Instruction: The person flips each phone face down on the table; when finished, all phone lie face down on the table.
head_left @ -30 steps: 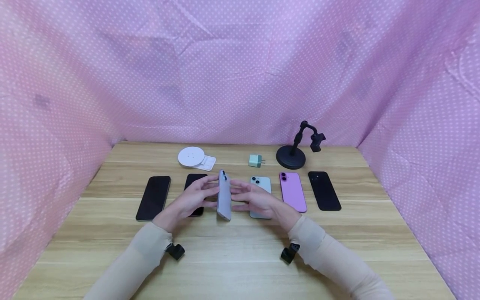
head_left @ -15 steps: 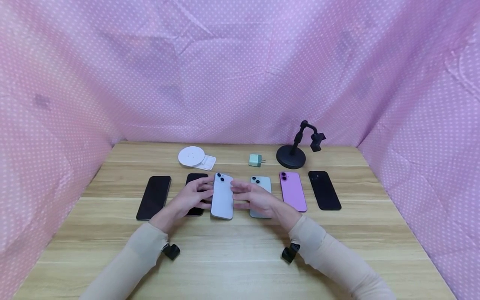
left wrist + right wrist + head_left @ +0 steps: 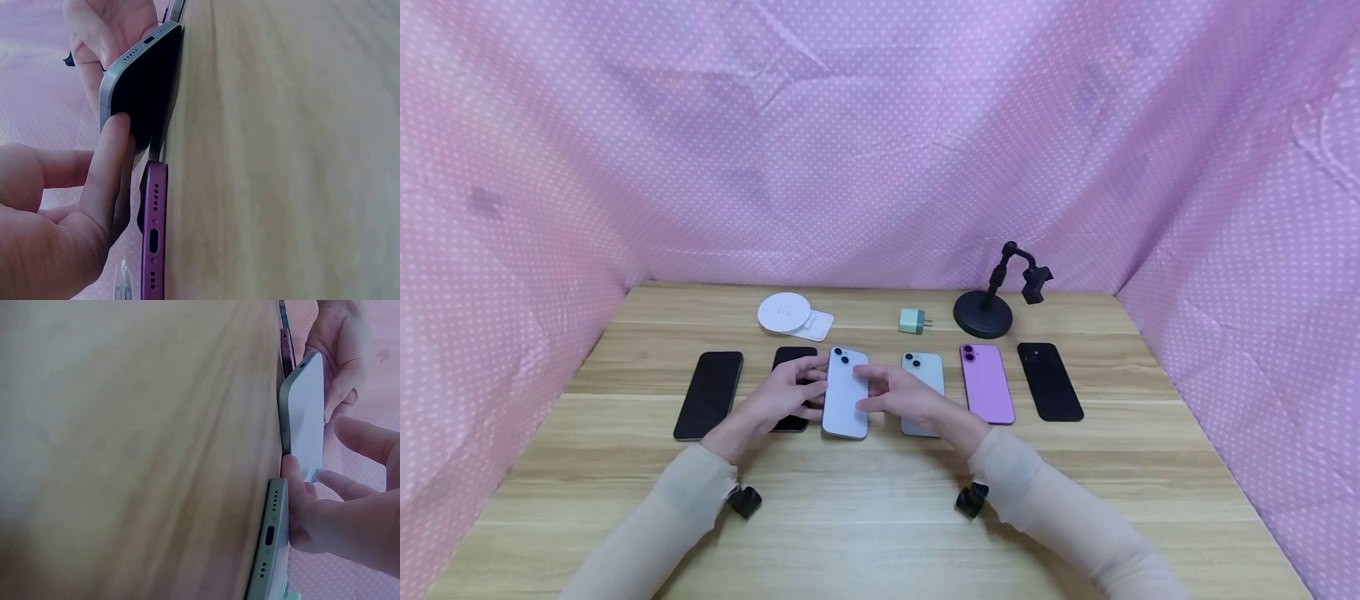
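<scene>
Six smartphones (image 3: 987, 385) are forming one row across the counter (image 3: 865, 525); one white wireless charger (image 3: 784, 312), one mint plug charger (image 3: 912, 321) and one black phone stand (image 3: 983, 314) are sitting nearer its far edge. The pale silver smartphone (image 3: 846, 396), third from the left, is tilting screen-down, showing two rear lenses. The left hand (image 3: 781, 395) is touching its raised edge, fingers pinching or not I cannot tell; the right hand (image 3: 912, 396) is holding its fingers wide over the back.

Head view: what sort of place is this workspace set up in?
Likely a makeshift filming or demo booth: pink polka-dot cloth hangs behind and on both sides of the wood-grain table, where several phones are arranged in a row.
</scene>
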Available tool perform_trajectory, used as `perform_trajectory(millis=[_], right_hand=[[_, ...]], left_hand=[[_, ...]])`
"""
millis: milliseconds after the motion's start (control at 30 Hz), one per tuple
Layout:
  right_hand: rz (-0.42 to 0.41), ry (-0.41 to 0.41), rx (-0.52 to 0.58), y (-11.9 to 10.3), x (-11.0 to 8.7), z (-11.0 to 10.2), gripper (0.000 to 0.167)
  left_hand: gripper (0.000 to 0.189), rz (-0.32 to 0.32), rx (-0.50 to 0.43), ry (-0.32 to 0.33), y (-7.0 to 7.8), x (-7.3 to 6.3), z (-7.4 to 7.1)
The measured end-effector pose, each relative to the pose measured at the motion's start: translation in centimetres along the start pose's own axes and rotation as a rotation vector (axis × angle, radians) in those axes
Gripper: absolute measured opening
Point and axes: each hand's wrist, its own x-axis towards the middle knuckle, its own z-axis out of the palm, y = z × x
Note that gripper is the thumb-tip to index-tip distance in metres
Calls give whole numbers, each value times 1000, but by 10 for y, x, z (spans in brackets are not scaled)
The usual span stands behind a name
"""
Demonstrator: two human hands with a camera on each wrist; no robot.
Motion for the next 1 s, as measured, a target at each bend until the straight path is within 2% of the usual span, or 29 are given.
perform_trajectory(millis=[233, 367, 500, 600, 767, 1000], right_hand=[[-65, -15, -186, -2, 5, 0, 64], [-78, 7, -281, -4, 6, 3, 67], [-79, 25, -354, -6, 6, 5, 69], [-69, 36, -383, -7, 6, 6, 69], [-68, 51, -424, -7, 6, 8, 69], [-83, 57, -476, -6, 6, 10, 67]], left_hand=[[54, -6, 12, 15, 1, 1, 4], [54, -15, 11, 31, 0, 3, 6], [54, -19, 94, 45, 1, 4, 9], [53, -13, 186, 38, 3, 3, 10], [52, -9, 283, 36, 6, 1, 9], [50, -5, 371, 31, 9, -1, 10]])
